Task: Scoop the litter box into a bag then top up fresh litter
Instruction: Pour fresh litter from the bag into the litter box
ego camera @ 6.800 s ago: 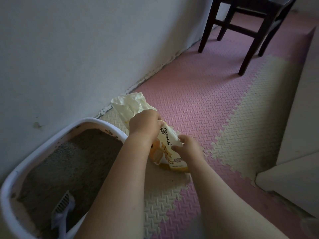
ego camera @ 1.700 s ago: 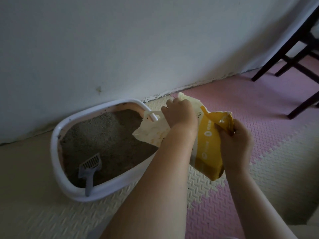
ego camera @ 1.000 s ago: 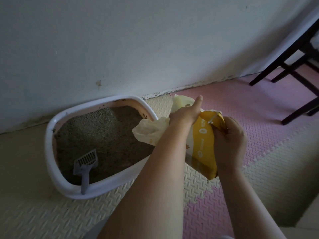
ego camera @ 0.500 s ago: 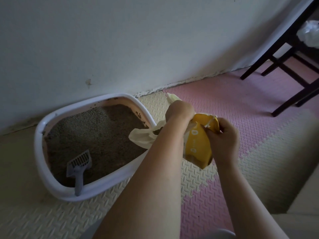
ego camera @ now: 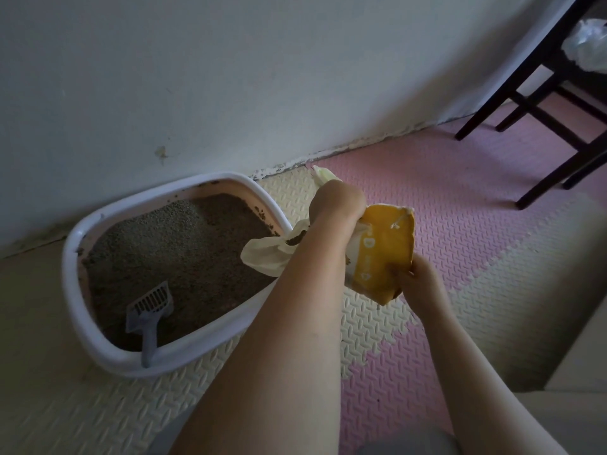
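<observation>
Yellow litter bag (ego camera: pixel 382 254) gripped by both hands, beside grey-litter-filled litter box (ego camera: pixel 98 333) with scoop (ego camera: pixel 149 310).

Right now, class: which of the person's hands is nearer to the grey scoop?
Left. The left hand grips the yellow bag's top beside the litter box holding the scoop; the right hand holds the bag's far side.

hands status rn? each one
Left hand: closed, gripping the top of the yellow litter bag.
Right hand: closed, pinching the bag's lower edge.
</observation>
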### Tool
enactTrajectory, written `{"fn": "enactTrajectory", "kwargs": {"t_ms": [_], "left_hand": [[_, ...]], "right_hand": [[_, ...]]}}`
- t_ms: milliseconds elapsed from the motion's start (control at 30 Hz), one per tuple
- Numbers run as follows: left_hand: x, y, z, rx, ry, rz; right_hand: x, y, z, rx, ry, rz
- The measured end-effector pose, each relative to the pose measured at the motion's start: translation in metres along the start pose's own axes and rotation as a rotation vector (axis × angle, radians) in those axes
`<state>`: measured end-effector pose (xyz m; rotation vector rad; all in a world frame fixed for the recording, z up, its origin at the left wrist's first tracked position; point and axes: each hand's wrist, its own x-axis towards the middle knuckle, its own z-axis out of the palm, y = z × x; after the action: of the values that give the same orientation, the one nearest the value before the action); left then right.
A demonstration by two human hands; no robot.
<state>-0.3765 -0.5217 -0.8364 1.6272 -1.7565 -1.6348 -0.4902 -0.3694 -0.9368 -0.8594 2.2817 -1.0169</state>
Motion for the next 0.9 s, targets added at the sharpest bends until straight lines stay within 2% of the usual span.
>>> {"fn": "enactTrajectory", "kwargs": {"t_ms": [233, 367, 567, 733, 900], "left_hand": [[0.005, 0.0, -0.009, 0.157, 0.092, 0.042], [0.008, -0.007, -0.014, 0.151, 0.21, 0.05], [0.005, -0.006, -0.02, 0.139, 0.19, 0.059], [0.007, -0.011, -0.027, 0.261, 0.135, 0.078], [0.012, -0.022, -0.033, 0.283, 0.219, 0.124]], "right_hand": [[0.0, -0.019, 0.001, -0.082, 0.187, -0.095], [0.001, -0.032, 0.004, -0.121, 0.212, -0.171], [0.002, -0.035, 0.008, -0.157, 0.211, -0.263], [0.0, -0.045, 0.012, -0.157, 0.217, -0.279], [-0.006, -0.058, 0.015, -0.116, 0.23, -0.27]]}}
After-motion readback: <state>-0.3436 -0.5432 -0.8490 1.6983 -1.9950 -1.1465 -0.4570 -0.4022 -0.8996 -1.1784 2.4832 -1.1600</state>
